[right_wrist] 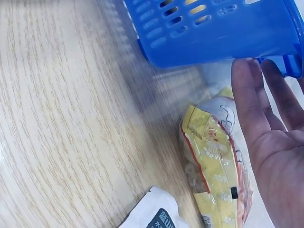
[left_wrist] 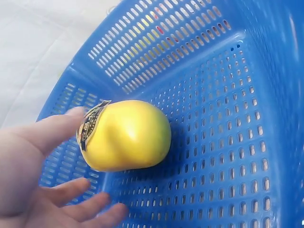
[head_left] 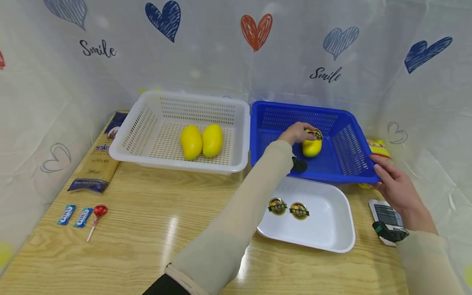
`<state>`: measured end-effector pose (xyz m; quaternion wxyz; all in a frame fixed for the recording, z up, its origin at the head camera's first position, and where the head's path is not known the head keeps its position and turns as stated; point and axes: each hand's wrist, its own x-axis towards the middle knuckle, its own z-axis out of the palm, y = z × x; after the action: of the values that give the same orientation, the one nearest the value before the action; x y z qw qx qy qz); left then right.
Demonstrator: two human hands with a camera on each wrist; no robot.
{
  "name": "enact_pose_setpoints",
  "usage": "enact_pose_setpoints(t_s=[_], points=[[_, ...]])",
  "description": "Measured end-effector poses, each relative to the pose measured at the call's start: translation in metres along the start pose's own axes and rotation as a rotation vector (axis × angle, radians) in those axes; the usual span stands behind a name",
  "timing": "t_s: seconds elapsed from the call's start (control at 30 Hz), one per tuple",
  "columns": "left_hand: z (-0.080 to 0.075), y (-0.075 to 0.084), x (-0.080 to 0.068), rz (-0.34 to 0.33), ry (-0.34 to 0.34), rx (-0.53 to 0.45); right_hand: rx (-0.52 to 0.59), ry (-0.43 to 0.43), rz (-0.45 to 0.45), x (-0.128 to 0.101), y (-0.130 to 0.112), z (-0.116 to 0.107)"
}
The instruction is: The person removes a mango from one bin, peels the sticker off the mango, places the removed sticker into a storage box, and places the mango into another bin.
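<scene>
In the head view my left hand reaches into the blue basket. A digit of it presses against a black and gold sticker on the end of a yellow mango. Its other fingers are spread apart below the fruit in the left wrist view. At the basket's front right corner, my right hand touches the rim with extended fingers. In front of the basket, a white tray has two more such stickers on it.
Left of the blue basket stands a white basket with two mangoes. A pasta packet, two blue wrapped candies and a red lollipop lie farther left. On the right are a yellow food bag and a white pouch.
</scene>
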<state>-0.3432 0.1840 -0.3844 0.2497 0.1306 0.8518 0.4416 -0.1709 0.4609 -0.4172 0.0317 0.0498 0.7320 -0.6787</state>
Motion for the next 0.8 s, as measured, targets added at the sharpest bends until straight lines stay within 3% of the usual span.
enact_pose_setpoints(t_s=[0.13,0.23,0.57,0.8], points=[[-0.002,-0.001,0.002,-0.023,-0.164,0.048,-0.007,-0.008,-0.011,0.000,-0.002,0.000],[-0.002,-0.001,0.005,-0.031,-0.204,0.046,0.001,-0.019,-0.018,0.001,-0.002,0.000],[0.004,-0.004,0.010,-0.024,-0.182,-0.003,-0.021,-0.019,-0.003,0.000,-0.005,-0.002],[0.006,-0.002,0.010,-0.038,-0.043,-0.116,-0.075,0.001,0.017,0.001,-0.006,-0.002]])
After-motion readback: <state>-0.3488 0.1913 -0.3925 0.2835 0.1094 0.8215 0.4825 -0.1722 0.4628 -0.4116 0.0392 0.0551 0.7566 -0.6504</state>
